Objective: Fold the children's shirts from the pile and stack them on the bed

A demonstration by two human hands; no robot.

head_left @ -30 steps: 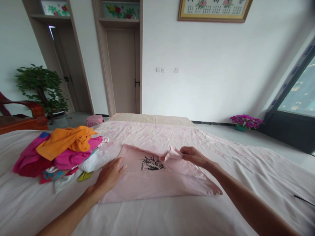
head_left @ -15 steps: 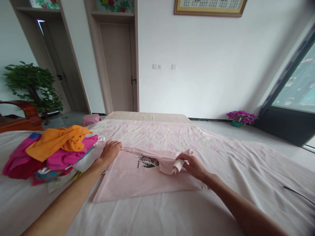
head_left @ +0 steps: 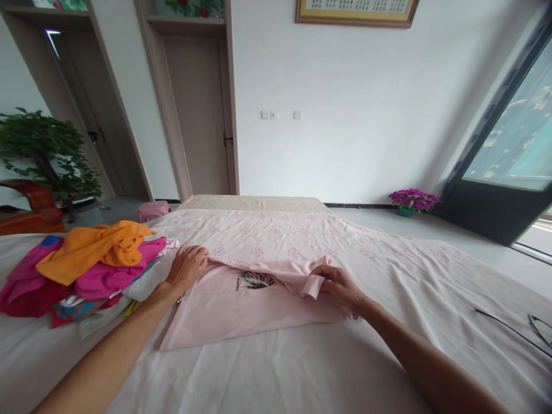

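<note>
A pale pink T-shirt (head_left: 241, 313) with a black print lies spread on the bed in front of me, its far side partly folded over toward the print. My left hand (head_left: 190, 265) is closed on the shirt's far left corner. At the far right, my right hand (head_left: 334, 282) pinches a bunched part of the shirt, probably a sleeve, which hangs in a small loose fold beside the fingers. The fingertips of both hands are partly hidden by cloth and knuckles.
A heap of clothes in orange, magenta and other colours (head_left: 95, 259) lies left of my left forearm. The sheet (head_left: 414, 322) is wrinkled; glasses (head_left: 509, 330) rest on it at the right. A pink stool (head_left: 154, 211) stands beyond the bed's left side.
The far edge of the shirt has been drawn over further, covering a bit of the print's top. My head view has turned slightly right, bringing more of the glasses into sight.
</note>
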